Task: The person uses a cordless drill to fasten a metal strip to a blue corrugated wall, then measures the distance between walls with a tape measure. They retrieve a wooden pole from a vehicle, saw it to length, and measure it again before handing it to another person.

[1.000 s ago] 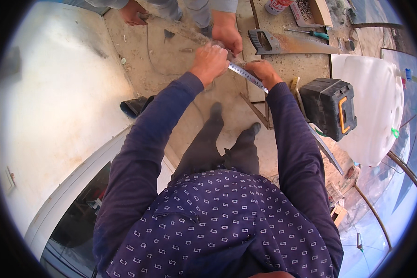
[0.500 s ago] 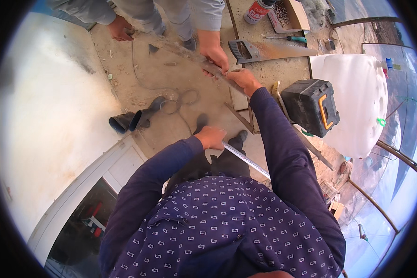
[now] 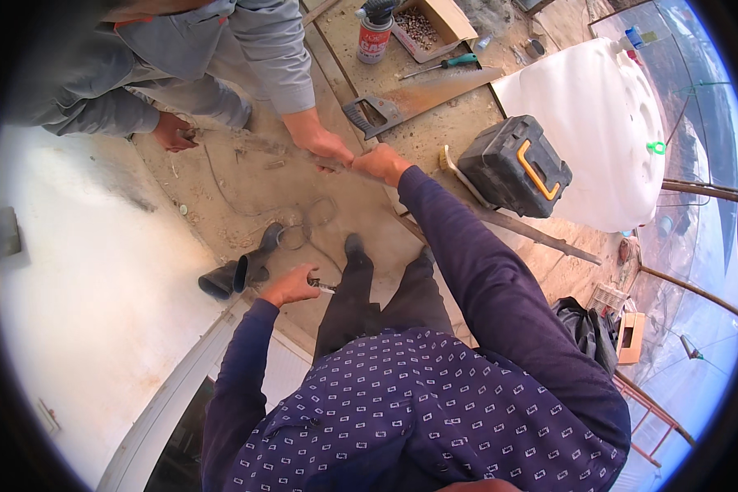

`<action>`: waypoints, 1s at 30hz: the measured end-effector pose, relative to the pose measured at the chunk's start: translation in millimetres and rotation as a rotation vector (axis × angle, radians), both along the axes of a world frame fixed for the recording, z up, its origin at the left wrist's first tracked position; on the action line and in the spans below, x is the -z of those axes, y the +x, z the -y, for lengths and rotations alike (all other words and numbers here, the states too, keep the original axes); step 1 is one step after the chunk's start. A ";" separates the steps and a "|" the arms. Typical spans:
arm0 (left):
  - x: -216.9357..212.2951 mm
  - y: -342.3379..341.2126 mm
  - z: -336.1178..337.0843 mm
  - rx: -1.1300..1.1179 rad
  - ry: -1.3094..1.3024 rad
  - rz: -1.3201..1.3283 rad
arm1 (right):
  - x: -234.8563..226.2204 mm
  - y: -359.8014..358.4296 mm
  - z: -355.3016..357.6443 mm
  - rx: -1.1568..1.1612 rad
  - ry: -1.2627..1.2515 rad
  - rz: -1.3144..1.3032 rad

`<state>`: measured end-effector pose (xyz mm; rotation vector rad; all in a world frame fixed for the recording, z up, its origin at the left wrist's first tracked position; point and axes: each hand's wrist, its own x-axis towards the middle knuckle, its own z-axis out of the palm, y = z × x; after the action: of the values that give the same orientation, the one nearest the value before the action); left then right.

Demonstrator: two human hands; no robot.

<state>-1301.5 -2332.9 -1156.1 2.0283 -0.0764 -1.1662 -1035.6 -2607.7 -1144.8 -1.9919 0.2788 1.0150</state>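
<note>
My right hand (image 3: 381, 164) is closed around a long, thin wooden pole at the bench edge. A co-worker's hand (image 3: 326, 148) grips it right beside mine, and their other hand (image 3: 175, 133) is at its far left. A wooden length (image 3: 549, 239) emerging past my right forearm looks like the same pole, but the forearm hides the join. Lower left, my left hand (image 3: 289, 285) is closed on a tape measure (image 3: 323, 286); a dark bit and a short white piece show at the fingers.
The bench (image 3: 430, 135) holds a handsaw (image 3: 418, 100), a screwdriver (image 3: 443, 66), a can (image 3: 374, 39), a box of small parts (image 3: 426, 29), a brush (image 3: 459, 172) and a black toolbox (image 3: 512, 164). Boots (image 3: 238, 275) and a cord (image 3: 303, 234) lie on the floor. A white tank (image 3: 590, 131) stands right.
My left hand has moved left, and the long white tape blade that stretched from it no longer shows. My right hand stays on the pole. The view has shifted, showing more of the co-worker.
</note>
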 end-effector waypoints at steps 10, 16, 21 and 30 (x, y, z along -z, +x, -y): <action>-169.4 123.0 20.3 -0.708 -0.473 0.090 | 7.0 0.0 3.6 -0.225 -0.159 0.150; -102.5 322.7 226.9 0.047 0.228 0.849 | 91.4 -12.5 -2.7 -0.201 0.167 0.675; -60.6 339.4 328.7 0.304 0.297 0.977 | 128.5 -25.7 9.8 -0.155 0.184 0.691; -74.0 304.0 194.8 0.233 0.635 0.977 | 22.4 -6.6 11.6 -0.139 0.020 0.339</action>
<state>-997.5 -2527.7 -1082.0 3.0580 -0.4794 -0.2011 -1042.2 -2619.3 -1167.2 -2.1466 -0.0544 0.7423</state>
